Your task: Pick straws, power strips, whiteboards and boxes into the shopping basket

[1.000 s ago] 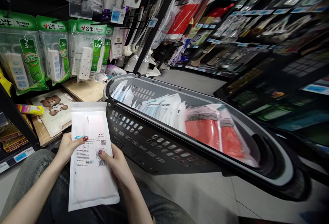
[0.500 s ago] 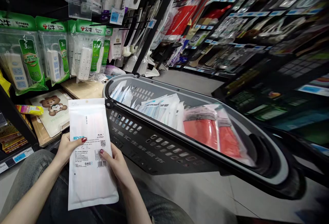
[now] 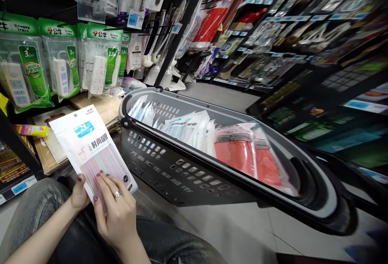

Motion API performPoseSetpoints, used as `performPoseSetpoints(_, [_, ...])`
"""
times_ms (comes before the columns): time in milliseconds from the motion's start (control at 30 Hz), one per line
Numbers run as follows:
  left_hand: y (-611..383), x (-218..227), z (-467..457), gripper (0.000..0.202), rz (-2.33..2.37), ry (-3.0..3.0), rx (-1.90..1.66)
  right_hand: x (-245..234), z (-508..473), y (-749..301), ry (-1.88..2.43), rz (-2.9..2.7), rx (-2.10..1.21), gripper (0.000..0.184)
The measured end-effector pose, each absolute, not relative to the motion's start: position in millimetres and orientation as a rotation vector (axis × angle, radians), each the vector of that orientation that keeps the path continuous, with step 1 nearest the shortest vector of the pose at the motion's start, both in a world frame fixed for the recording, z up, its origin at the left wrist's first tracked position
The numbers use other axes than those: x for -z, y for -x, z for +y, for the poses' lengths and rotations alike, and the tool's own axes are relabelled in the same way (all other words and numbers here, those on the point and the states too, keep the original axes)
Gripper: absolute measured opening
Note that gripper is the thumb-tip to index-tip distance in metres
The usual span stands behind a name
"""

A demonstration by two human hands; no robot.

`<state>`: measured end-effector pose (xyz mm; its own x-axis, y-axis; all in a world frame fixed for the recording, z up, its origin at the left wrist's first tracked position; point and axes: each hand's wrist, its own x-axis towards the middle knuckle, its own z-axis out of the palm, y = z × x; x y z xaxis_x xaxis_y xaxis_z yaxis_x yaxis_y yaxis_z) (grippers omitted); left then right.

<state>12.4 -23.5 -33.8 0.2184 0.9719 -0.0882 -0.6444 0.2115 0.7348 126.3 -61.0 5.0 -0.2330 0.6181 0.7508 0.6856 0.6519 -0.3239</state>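
Where the hands meet: a flat white pack [image 3: 92, 151], held low at the left of the view, above the lap and just left of the basket.
Pack: printed face up, top tilted toward the upper left. It has a blue logo near the top and pale pink and pastel stripes over the lower half. Its right corner overlaps the basket's wall in the view; whether they touch, I cannot tell.
Left hand [image 3: 79, 193]: clasps the pack's lower left edge, thumb on the front, other fingers hidden behind it.
Right hand [image 3: 117, 213]: clasps the pack's lower end from the near side, fingers laid across the striped front, a ring [image 3: 117, 194] on one. Both hands have dark red nails.
Basket [image 3: 182, 175]: dark grey with a pale rim, on the floor, its long side toward the person, with slots and pale lettering along the wall.
In the basket: white packets [image 3: 188, 128] on edge at the left and middle, red packets [image 3: 242, 155] in clear wrap at the right.
Shelf at left: power strips [image 3: 100, 62] in green and clear bags hang in a row. Wooden boards [image 3: 101, 104] lie beneath them, beyond the pack.
Jeans [image 3: 36, 207]: knees bent, below the hands.
Floor [image 3: 242, 231]: pale grey, running up the aisle.
Far shelves [image 3: 318, 54]: dark, packed with goods too blurred to tell apart.
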Motion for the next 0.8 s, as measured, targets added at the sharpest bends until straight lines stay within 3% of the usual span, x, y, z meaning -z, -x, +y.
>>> performPoseSetpoints(100, [-6.4, 20.1, -12.1, 0.044, 0.712, -0.467, -1.290, -8.0, -54.1, -145.8, 0.998, -1.727, 0.050, 0.028])
performPoseSetpoints(200, [-4.1, 10.5, -6.1, 0.046, 0.778, -0.432, -1.359, -9.8, -45.5, -167.7, 1.317, -1.485, -0.110, 0.021])
performPoseSetpoints(367, [-1.8, 10.5, -8.1, 0.046, 0.787, -0.536, -1.337, -13.8, -34.6, -189.1, 1.383, -1.260, -1.089, 0.038])
performPoseSetpoints(467, [0.8, 10.3, -8.6, 0.044, 0.800, -0.576, -1.319, -14.8, -32.3, -191.9, 1.215, -1.166, -1.393, 0.038])
performPoseSetpoints(667, [-4.3, 13.7, -0.6, 0.032, 0.767, -0.616, -1.343, -17.5, -39.1, -185.8, 1.158, -1.203, -1.238, 0.029])
performPoseSetpoints(800, [-9.6, 24.8, -0.3, 0.019, 0.636, -0.416, -1.314, -24.5, -50.6, -170.4, 0.788, -1.468, -1.268, 0.032])
